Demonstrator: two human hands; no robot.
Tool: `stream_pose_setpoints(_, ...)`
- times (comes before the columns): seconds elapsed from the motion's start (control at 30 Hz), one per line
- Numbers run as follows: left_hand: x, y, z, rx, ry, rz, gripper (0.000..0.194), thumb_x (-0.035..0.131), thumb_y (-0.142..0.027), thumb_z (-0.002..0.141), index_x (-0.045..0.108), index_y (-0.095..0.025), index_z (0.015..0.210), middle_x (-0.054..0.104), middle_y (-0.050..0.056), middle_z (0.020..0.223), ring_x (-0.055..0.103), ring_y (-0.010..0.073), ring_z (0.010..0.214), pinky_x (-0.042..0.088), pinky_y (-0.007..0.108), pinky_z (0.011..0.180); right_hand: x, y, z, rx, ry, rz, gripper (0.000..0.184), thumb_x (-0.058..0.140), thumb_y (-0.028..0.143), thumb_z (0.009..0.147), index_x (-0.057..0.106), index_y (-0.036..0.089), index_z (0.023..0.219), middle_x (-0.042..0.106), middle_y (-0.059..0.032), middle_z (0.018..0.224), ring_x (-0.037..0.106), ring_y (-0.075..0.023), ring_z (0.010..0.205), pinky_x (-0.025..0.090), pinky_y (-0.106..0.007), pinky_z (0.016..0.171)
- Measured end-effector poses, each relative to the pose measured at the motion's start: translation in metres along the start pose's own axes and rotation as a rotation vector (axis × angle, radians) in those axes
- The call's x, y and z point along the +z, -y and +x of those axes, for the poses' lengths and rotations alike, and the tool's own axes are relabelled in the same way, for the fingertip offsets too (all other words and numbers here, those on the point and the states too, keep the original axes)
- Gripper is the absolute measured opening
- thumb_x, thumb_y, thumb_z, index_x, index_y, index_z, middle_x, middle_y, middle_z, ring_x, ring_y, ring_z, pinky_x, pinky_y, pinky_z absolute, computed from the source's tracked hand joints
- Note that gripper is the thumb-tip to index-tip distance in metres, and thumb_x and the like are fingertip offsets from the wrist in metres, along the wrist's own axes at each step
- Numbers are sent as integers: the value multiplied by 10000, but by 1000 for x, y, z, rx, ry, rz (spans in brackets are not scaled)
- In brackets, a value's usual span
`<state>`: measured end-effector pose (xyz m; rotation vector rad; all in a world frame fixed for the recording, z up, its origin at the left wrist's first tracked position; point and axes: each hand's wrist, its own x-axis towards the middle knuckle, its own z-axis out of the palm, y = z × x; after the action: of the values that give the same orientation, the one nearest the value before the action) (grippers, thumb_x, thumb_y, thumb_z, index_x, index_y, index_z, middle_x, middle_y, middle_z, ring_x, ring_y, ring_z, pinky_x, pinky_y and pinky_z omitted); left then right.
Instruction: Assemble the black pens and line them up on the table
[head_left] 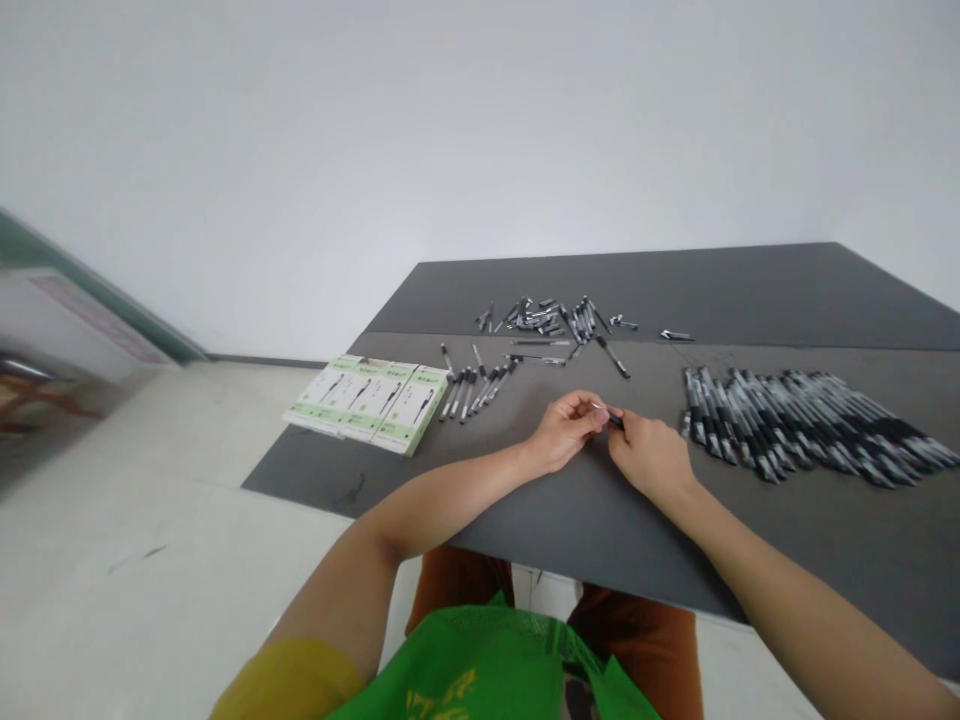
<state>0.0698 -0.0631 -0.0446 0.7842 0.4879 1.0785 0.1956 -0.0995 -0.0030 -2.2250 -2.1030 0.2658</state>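
Both hands meet over the near part of the dark table, in front of my body. My right hand is closed around a pen, whose black part shows between the two hands. The fingers of my left hand pinch its small pale end; whether that is a cap or the tip is too small to tell. To the right lies a broad row of capped pens, clear with black grips. Beyond my hands is a loose heap of pen parts, with a single pen beside it.
Flat white-and-green pen boxes lie at the table's left edge. Several pens rest next to them. Thin refills and a loose cap piece lie farther back. A white wall stands behind the table.
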Motion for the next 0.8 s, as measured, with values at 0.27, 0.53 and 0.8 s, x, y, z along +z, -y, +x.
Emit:
stream_pose_setpoints(0.27, 3, -1, -1, 0, -22, -42, 374, 912, -341, 566, 697, -134, 792, 727, 49, 850, 530, 75, 666, 369, 253, 697, -1, -6, 7, -61, 55, 61, 399, 338, 293, 922, 681, 135, 1052, 734, -184, 982, 699, -293, 889, 384, -318, 664)
stream_pose_setpoints(0.53, -7, -10, 6, 11, -203, -32, 399, 940, -371, 455, 702, -112, 643, 683, 27, 717, 495, 50, 565, 341, 243, 609, -14, -22, 10, -10, 146, 52, 395, 380, 474, 906, 644, 179, 905, 719, -143, 853, 689, -296, 848, 356, -315, 639)
stream_pose_setpoints(0.8, -34, -19, 19, 69, -39, 402, 449, 897, -457, 534, 685, -97, 697, 660, 19, 684, 543, 77, 636, 402, 244, 654, -22, -57, 17, -189, 299, 478, 466, 572, 639, 776, 626, 177, 753, 602, -28, 623, 545, -158, 574, 323, -268, 523)
